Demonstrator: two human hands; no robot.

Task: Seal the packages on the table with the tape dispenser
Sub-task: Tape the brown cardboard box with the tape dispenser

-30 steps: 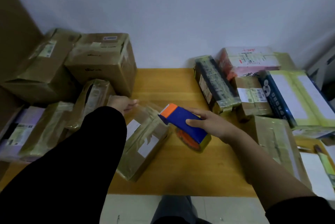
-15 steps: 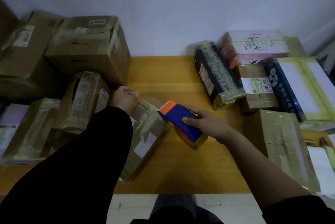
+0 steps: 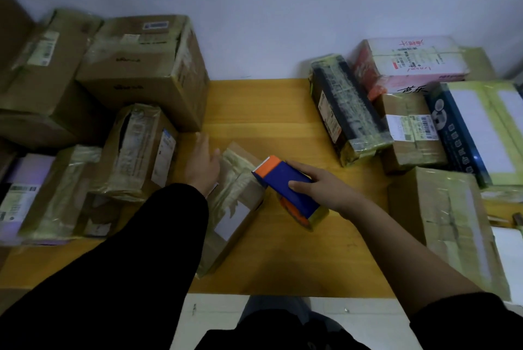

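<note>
**Head view**

1. The package [image 3: 237, 208], a brown box with white labels and wrinkled tape along its top, lay slantwise on the wooden surface [image 3: 283, 259].
2. The left hand [image 3: 202, 165] rested on the far left corner of the package. Its fingers were straight and loosely together and gripped nothing.
3. The right hand [image 3: 328, 191] held the tape dispenser [image 3: 285, 185] just to the right of the package. The fingers were curled round the blue body, with the thumb on the near side.
4. The orange front end of the tape dispenser was at the right top edge of the package. Contact could not be confirmed, and no strip of tape was visible between the two.

**Progress**

- The package already carried tape. Judged from the position of the dispenser, a strip on its right side was the step in hand.
- The left stack [image 3: 135, 151] and the right stack [image 3: 348, 114], on either side of the package, showed glossy tape on most faces. Whether every box in them was fully sealed could not be determined.
</note>
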